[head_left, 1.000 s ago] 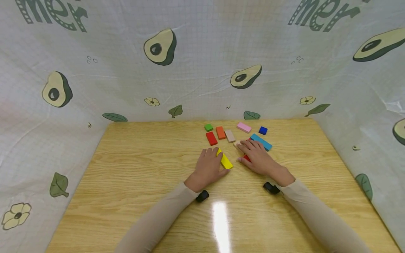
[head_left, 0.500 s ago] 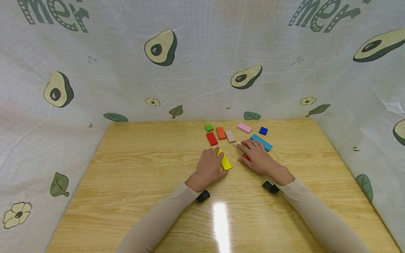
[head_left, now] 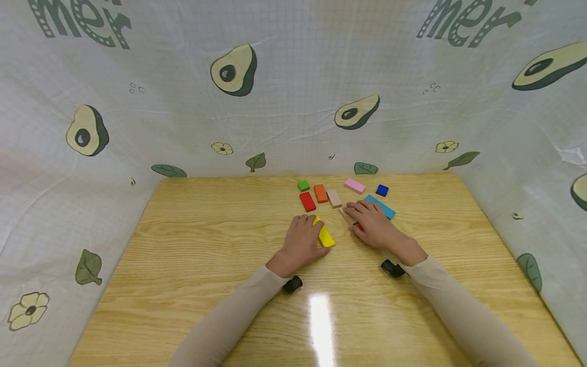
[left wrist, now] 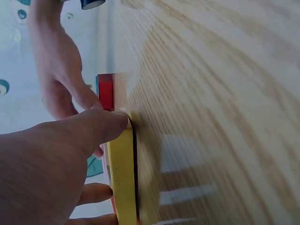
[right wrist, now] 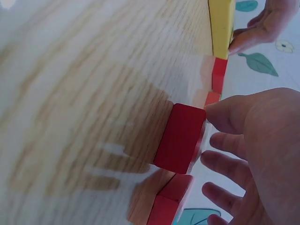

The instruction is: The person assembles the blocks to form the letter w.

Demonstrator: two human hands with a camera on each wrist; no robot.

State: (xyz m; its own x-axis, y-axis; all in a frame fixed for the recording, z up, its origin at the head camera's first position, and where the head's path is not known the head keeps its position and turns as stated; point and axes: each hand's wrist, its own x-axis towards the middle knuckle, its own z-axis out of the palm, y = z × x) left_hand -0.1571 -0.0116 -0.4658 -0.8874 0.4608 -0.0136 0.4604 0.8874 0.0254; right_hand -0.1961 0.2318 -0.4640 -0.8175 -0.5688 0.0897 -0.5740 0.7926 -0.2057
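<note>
My left hand [head_left: 300, 240] holds a yellow rectangular block [head_left: 325, 235] on the table, thumb at its near end and fingers along its far part. To the right, my right hand [head_left: 377, 227] lies over a red block [right wrist: 180, 138]. In the right wrist view the thumb meets that block's corner, while the fingers reach round its far side. A second red piece [right wrist: 164, 209] sits close beside it. Left of the right fingertips is a beige block [head_left: 347, 216]; a long light-blue block [head_left: 381, 208] lies beyond the knuckles. The hand hides much of the red pieces.
Behind the hands lie a green block [head_left: 303, 186], another red block [head_left: 308, 202], an orange block [head_left: 321, 193], a pale pinkish block [head_left: 334, 198], a pink block [head_left: 354, 185] and a dark-blue block [head_left: 382, 190]. A patterned curtain [head_left: 293, 127] borders the wooden table [head_left: 206, 244].
The yellow block has turned slightly and its near end has shifted a little left in the left hand. The right thumb has moved slightly right, and more of the beige block shows.
</note>
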